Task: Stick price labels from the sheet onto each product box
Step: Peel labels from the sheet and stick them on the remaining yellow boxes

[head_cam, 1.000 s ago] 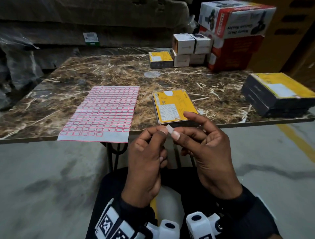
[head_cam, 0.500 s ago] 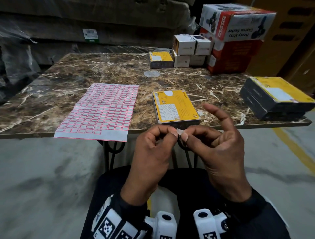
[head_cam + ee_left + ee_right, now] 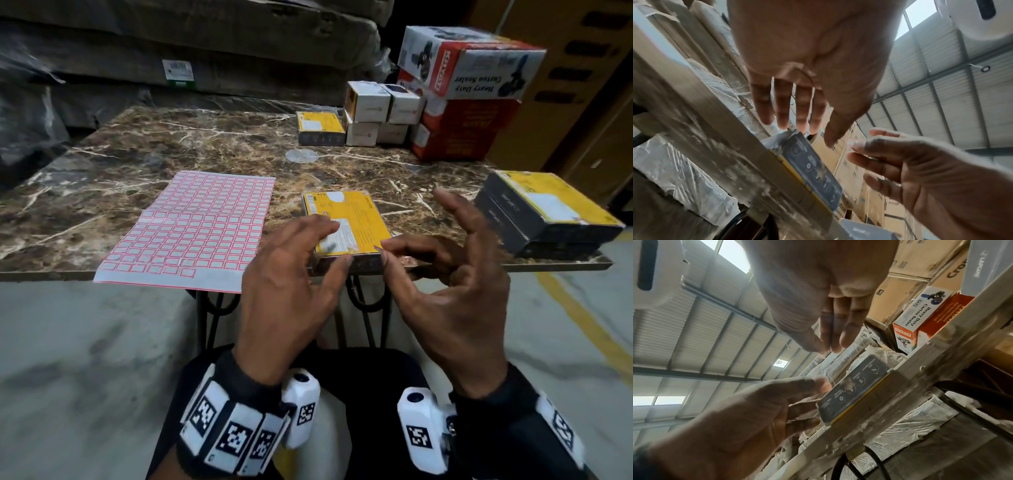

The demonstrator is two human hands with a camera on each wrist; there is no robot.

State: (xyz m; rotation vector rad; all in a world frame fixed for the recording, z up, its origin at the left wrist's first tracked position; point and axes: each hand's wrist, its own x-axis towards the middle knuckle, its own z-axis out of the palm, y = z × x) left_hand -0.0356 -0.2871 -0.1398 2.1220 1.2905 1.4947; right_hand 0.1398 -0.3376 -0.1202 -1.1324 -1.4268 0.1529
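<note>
Head view: yellow product box (image 3: 346, 224) lies at the worktop (image 3: 171, 144) near edge, label sheet (image 3: 195, 229) left of it.
Left hand (image 3: 291, 270): fingers spread, relaxed over the box, holding nothing.
Right hand (image 3: 452, 274): pinches a small price label (image 3: 851, 142) near the box.

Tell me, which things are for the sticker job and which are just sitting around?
For the job:
label sheet
peeled label, pinched by the right hand
yellow box under the left hand
stacked yellow boxes and small white boxes, probably waiting

Just lying about:
plastic-wrapped stacks behind the table
carton sealer boxes, though maybe stock too
</note>
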